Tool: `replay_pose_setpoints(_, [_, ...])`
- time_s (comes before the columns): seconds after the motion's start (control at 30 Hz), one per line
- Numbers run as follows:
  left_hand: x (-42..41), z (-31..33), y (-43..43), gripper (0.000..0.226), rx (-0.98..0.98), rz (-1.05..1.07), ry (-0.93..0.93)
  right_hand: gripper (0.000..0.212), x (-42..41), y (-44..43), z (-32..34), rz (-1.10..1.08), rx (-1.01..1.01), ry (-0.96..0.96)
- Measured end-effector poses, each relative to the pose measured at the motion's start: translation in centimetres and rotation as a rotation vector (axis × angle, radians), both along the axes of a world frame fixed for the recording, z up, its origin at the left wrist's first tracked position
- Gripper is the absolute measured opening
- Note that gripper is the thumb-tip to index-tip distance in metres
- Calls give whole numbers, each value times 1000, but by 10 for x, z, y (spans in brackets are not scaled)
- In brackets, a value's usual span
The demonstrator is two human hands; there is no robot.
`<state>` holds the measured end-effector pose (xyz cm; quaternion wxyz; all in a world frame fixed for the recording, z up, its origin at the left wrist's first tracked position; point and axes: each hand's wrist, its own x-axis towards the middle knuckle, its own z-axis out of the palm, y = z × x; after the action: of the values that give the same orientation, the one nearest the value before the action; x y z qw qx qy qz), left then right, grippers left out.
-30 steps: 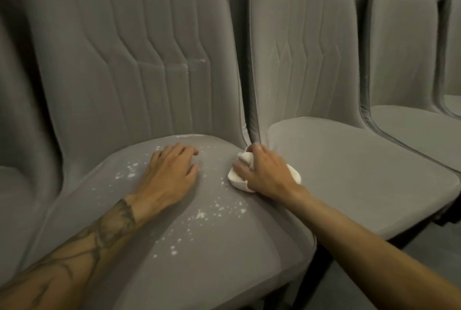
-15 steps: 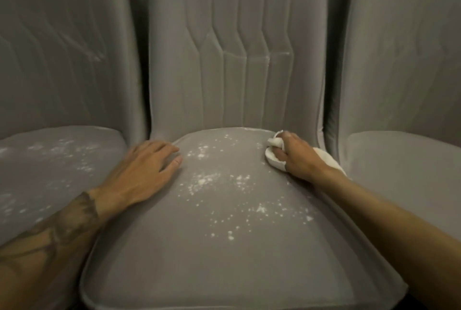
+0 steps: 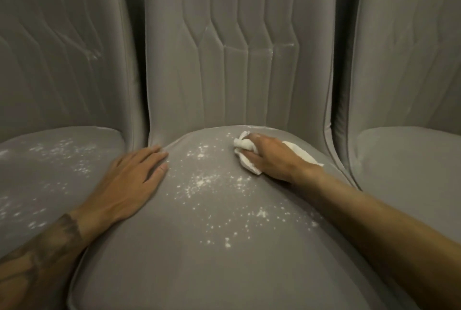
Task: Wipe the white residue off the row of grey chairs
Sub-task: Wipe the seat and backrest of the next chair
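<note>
The left hand (image 3: pixel 129 180) lies flat, palm down, on the left edge of the middle chair (image 3: pixel 199 272) seat, fingers straight and close together and pointing toward the backrest (image 3: pixel 237 72), holding nothing. Its tattooed forearm comes in from the lower left corner. The right hand (image 3: pixel 272 157) sits near the rear right of the same seat, fingers curled over a bunched white cloth (image 3: pixel 245 146) and pressing it onto the fabric; its forearm stretches in from the lower right.

The cloth is crumpled into a wad, with folds sticking out ahead of the fingertips and a flatter tail showing behind the wrist. Its long axis runs from upper left to lower right, roughly in line with the forearm, and the bunched end points toward the centre rear of the seat.

White residue (image 3: pixel 207 185) is scattered as fine specks and small clumps over the middle seat, between the two hands and forward toward the right front edge. More specks cover the seat of the left chair (image 3: pixel 50 160), and faint pale streaks sit along the backrest seams. The right chair (image 3: pixel 411 160) seat looks plain grey
</note>
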<state>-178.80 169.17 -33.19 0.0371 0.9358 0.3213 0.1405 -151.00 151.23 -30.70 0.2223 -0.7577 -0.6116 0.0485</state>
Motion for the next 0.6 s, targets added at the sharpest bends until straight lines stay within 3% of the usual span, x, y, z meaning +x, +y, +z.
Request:
replay_pose_setpoints(0.03, [0,-1,0,59,2,2,-6,46,10,-9,1,2,-9,-5])
replay_pose_setpoints(0.13, [1,-5,0,58,15,-2,-22,20,44,-31,4,-192,-3,-4])
replay_pose_setpoints(0.23, [3,-9,3,50,22,6,-19,29,45,-10,2,-312,-7,-13])
replay_pose_setpoints(0.4, [2,-12,3,48,40,12,-28,20,-12,27,-4,-63,25,15])
replay_pose_setpoints(0.47, [1,-12,3,56,42,5,-28,33,-10,13,-4,-10,8,52])
replay_pose_setpoints(0.6, [2,-13,2,66,63,2,-24,16,40,-15,1,-216,13,2])
